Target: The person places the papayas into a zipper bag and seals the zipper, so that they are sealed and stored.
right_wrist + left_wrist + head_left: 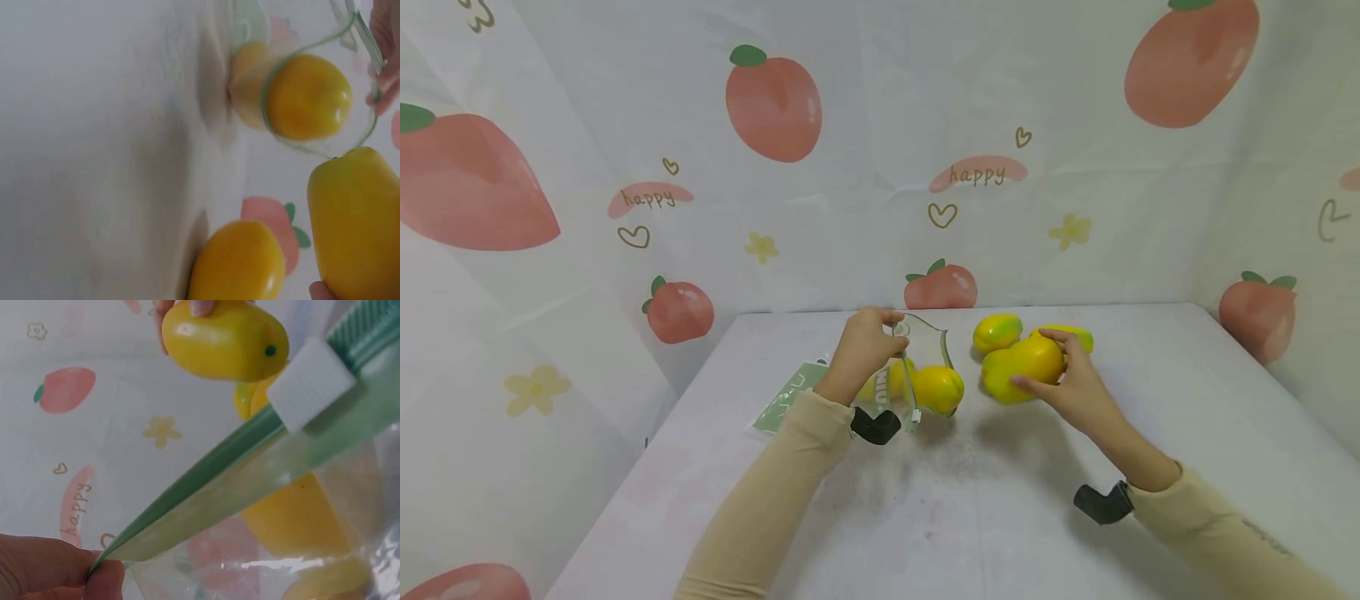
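Observation:
My left hand (pixel 867 346) pinches the upper rim of a clear zip bag (pixel 925 333) with green edging. A white slider (pixel 310 384) sits on that edging in the left wrist view. The bag stands with its mouth spread toward the right, and two yellow mangoes (pixel 309 97) show inside it. To the right of the mouth, my right hand (pixel 1071 375) grips another mango (pixel 1018 371) between thumb and fingers. Behind it on the table are a yellow-green mango (pixel 997 332) and one more (pixel 1078 335), partly hidden by the right hand.
A flat green printed packet (pixel 790 398) with clear edges lies on the white table (pixel 925 517), left of the bag and partly behind my left arm. A white backdrop (pixel 865 100) with printed peaches rises at the table's back and sides.

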`<state>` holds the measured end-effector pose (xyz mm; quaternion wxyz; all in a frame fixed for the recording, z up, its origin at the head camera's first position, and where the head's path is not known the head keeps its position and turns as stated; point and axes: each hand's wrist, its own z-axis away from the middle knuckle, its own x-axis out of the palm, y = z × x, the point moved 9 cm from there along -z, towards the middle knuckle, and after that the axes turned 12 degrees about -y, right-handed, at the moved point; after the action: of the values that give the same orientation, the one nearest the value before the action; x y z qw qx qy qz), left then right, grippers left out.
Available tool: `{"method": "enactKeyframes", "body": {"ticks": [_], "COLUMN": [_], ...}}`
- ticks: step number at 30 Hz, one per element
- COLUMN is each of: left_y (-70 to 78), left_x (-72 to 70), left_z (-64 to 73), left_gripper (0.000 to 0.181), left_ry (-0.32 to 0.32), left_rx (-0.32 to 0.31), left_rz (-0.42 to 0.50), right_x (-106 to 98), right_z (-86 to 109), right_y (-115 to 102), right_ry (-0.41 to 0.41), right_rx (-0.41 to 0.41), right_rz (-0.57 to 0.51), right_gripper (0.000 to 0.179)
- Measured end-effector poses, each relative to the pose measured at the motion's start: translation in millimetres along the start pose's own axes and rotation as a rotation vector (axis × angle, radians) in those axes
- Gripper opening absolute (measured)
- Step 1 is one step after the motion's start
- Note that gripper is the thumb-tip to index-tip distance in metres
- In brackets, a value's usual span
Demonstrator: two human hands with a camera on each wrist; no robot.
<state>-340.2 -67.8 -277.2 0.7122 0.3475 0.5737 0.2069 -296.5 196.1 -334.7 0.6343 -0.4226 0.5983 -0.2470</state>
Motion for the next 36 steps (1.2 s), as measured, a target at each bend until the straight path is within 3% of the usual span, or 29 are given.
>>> {"method": "enactKeyframes", "body": {"ticks": [10,24,36], "left_y": [2.0,6.6,6.4], "left_x": [1.3,0.0,-0.8], "left_z": [0.0,1.0,-1.2], "left_gripper": [0.042,0.042,0.044], "left_ry": [-0.008,-0.001,0.003], "left_rx": [0.000,-0.001,0.015], "left_rz": [-0.003,-0.042,-0.014], "right_x": [25,51,71], "right_z": [-6.6,-19.8,-27.3], "right_y": [-11,-18,-26], "right_ry": [0.037,0.060,0.009], "right_rx": [-0.083,-0.094,-0.136], "right_rz": [-0.016,-0.116,-0.168], "right_gripper": [0.081,0.080,0.073]}}
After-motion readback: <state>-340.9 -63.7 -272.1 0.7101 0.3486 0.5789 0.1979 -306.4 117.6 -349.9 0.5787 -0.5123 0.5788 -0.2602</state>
